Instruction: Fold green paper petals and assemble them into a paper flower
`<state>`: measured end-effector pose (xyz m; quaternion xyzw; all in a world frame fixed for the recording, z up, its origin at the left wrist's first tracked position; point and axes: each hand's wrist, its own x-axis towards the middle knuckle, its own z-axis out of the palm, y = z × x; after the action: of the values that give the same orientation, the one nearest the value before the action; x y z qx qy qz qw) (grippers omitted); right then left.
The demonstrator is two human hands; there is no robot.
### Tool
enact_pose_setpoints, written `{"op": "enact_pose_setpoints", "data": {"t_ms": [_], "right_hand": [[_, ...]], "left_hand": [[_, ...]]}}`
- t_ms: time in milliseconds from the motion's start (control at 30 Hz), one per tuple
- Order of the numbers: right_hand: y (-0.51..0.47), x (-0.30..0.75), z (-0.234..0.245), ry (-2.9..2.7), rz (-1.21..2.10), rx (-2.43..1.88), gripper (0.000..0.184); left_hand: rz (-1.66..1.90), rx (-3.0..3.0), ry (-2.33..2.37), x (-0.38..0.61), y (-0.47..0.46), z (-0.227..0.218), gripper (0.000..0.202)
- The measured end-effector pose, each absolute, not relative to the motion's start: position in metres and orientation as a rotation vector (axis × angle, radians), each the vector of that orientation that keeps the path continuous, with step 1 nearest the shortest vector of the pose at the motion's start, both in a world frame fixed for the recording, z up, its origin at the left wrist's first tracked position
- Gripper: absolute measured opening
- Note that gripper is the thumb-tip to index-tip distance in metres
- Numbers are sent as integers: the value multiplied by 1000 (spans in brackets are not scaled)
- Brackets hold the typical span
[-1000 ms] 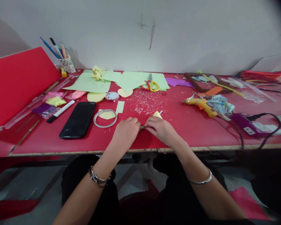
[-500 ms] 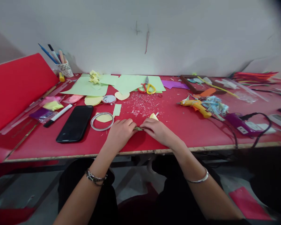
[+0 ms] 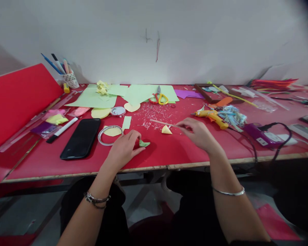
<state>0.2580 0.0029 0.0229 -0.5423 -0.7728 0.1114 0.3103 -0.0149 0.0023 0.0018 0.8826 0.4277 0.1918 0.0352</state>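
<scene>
Near the front edge of the red table, my left hand point(image 3: 125, 149) pinches a small folded piece of green paper point(image 3: 144, 144) between thumb and fingers. My right hand point(image 3: 195, 132) is raised a little to the right, closed on the end of a thin pale stick point(image 3: 162, 122) that points left. Below the stick, a small yellow paper cone point(image 3: 166, 130) lies on the table. A roll of tape point(image 3: 110, 135) sits just beyond my left hand, around a yellow paper piece, with a pale green paper strip point(image 3: 127, 122) close by.
A black phone point(image 3: 80, 138) and a marker point(image 3: 62, 130) lie to the left. Scissors point(image 3: 159, 97) rest on green sheets point(image 3: 92, 97) at the back, behind scattered paper shreds point(image 3: 150, 115). Rightward are a yellow glue gun point(image 3: 213, 117) and a purple power strip point(image 3: 263, 136) with cables.
My hands were together on the green paper and have moved apart. The right hand has let go of it, shifted right and now holds the thin stick. The yellow cone shows more fully.
</scene>
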Motion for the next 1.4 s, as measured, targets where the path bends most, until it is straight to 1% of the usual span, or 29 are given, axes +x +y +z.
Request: {"op": "enact_pose_setpoints", "data": {"t_ms": [67, 133, 167, 233, 300, 400, 500, 567, 633, 700, 733, 800, 867, 933, 1167, 1267, 1400], "right_hand": [[7, 267, 18, -1934, 201, -1491, 18], [11, 273, 11, -1893, 84, -1534, 20], [13, 274, 9, -1881, 21, -1556, 21], [14, 270, 7, -1855, -65, -1568, 23], [12, 261, 9, -1854, -59, -1510, 22], [7, 240, 14, -1858, 119, -1373, 19], [0, 215, 13, -1840, 415, -1293, 20], [-3, 198, 9, -1854, 614, -1252, 25], [-5, 183, 4, -1811, 816, -1222, 36], [-5, 171, 0, -1750, 982, -1140, 43], [-5, 167, 0, -1716, 1041, -1109, 44], [-4, 162, 0, -1670, 1098, -1062, 35], [-3, 161, 2, -1676, 1106, -1026, 21], [-3, 163, 5, -1717, 1103, -1002, 15], [-6, 167, 8, -1808, 1146, -998, 12], [-5, 168, 6, -1751, 1219, -990, 16], [-4, 172, 4, -1690, 1298, -983, 21]], "left_hand": [[616, 2651, 1301, -15, 2, 1, 37], [622, 2642, 1258, -16, 1, -1, 42], [617, 2653, 1238, -16, 2, -1, 39], [602, 2679, 1201, -17, 2, -2, 25], [612, 2686, 1167, -18, 3, -3, 14], [713, 2651, 1147, -18, 2, -2, 8], [894, 2564, 1165, -14, 0, 0, 5], [1037, 2503, 1177, -10, -2, 2, 4], [1148, 2429, 1177, -6, -4, 4, 4], [1194, 2340, 1175, -2, -6, 5, 5], [1191, 2296, 1168, 0, -7, 6, 5], [1156, 2197, 1132, 2, -9, 5, 7], [1102, 2093, 1077, 2, -9, 4, 12], [1061, 2026, 1050, 0, -8, 3, 16], [965, 1971, 1106, -4, -6, 3, 13], [935, 2056, 1103, -5, -5, 4, 9], [914, 2133, 1139, -8, -4, 4, 11]]}}
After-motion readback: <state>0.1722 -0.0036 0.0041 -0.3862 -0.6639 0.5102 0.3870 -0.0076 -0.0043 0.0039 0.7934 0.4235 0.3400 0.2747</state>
